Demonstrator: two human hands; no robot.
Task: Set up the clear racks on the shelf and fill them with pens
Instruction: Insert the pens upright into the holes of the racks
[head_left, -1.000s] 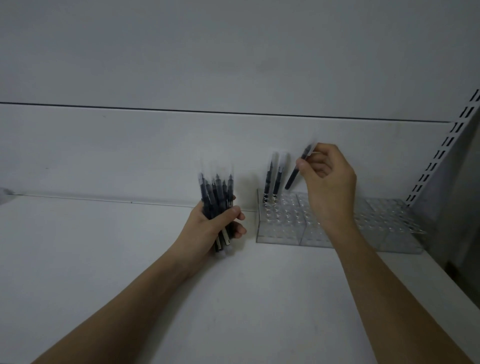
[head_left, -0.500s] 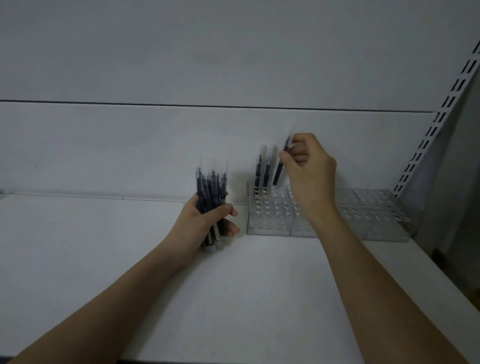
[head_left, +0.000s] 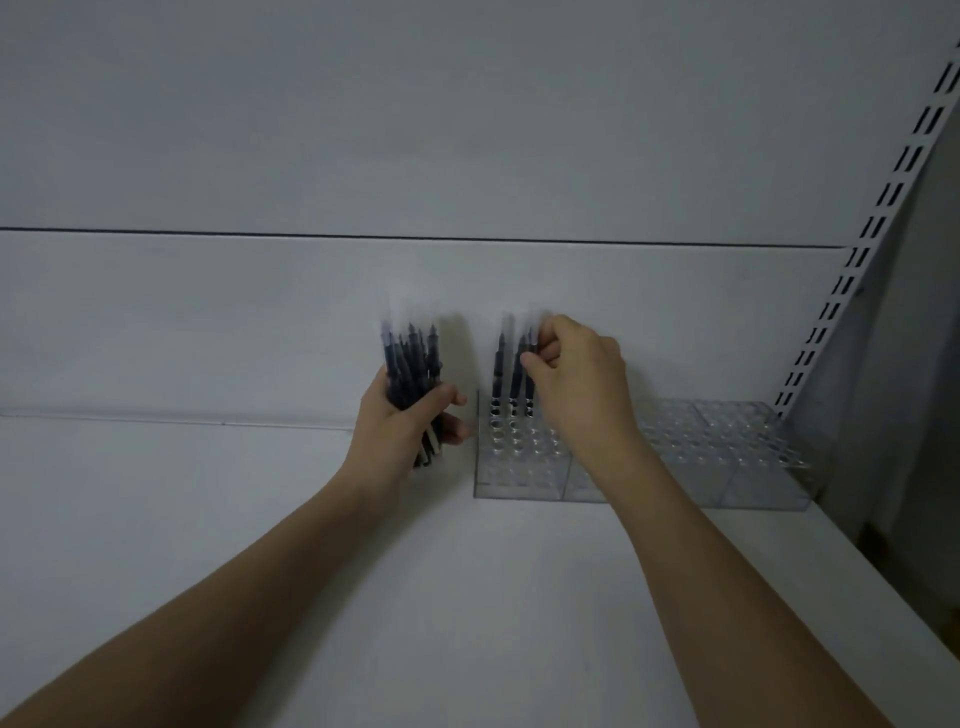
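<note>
Two clear racks (head_left: 675, 457) on white shelf (head_left: 260, 519)

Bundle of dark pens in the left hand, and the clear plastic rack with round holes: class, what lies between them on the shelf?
Nothing: the head view shows only bare white shelf between the bundle of dark pens and the clear plastic rack.
</note>
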